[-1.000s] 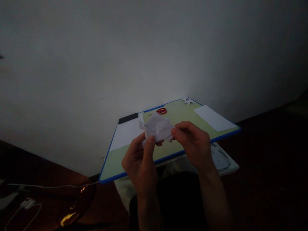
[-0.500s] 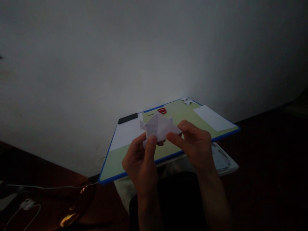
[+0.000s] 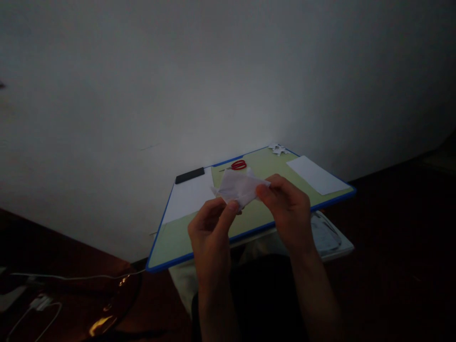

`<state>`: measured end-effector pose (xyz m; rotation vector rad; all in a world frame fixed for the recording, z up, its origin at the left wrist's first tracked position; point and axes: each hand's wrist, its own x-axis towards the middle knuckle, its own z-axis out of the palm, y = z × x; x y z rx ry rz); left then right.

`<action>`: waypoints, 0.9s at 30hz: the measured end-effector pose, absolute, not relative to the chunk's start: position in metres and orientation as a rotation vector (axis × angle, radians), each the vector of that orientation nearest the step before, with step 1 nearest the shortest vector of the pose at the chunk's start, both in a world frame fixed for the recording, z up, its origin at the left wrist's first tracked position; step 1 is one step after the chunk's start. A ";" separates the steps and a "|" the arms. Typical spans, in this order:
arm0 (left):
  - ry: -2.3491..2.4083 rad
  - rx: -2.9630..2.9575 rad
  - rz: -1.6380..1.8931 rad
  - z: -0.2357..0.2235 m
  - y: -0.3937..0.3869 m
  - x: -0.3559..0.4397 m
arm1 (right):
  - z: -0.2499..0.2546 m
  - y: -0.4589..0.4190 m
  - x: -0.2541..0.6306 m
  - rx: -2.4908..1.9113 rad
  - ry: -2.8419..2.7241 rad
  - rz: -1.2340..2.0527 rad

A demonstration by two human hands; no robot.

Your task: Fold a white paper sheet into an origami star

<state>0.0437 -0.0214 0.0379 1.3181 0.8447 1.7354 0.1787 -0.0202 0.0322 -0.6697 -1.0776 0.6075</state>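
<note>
A piece of folded white paper (image 3: pixel 238 185) is held up in the air between both hands, over the front part of a light-green board (image 3: pixel 178 244) with a blue rim. My left hand (image 3: pixel 213 227) pinches its lower left edge, thumb on the near face and fingers behind. At the right, my right hand (image 3: pixel 287 204) grips the pointed corner between thumb and fingers. Dim light hides the finer folds. Just beyond the paper lie scissors (image 3: pixel 238 165) with red handles.
A white sheet (image 3: pixel 185 197) with a dark flat object (image 3: pixel 189 175) at its top lies left. Another sheet (image 3: pixel 316 175) lies right, and small folded white pieces (image 3: pixel 278 149) sit in the far corner. A pale wall (image 3: pixel 228 85) stands behind the board.
The folded paper has turned and flattened in my hands, its upper peak now lower, showing more of the scissors. My left hand has shifted slightly right; both hands still hold the paper.
</note>
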 end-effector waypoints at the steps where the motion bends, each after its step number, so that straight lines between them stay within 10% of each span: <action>1: 0.868 1.315 1.753 0.038 -0.022 0.045 | 0.031 -0.019 0.178 -0.658 -1.065 0.615; 27: 1.120 1.511 1.951 0.038 -0.025 0.054 | 0.021 -0.012 0.153 -0.698 -1.062 0.591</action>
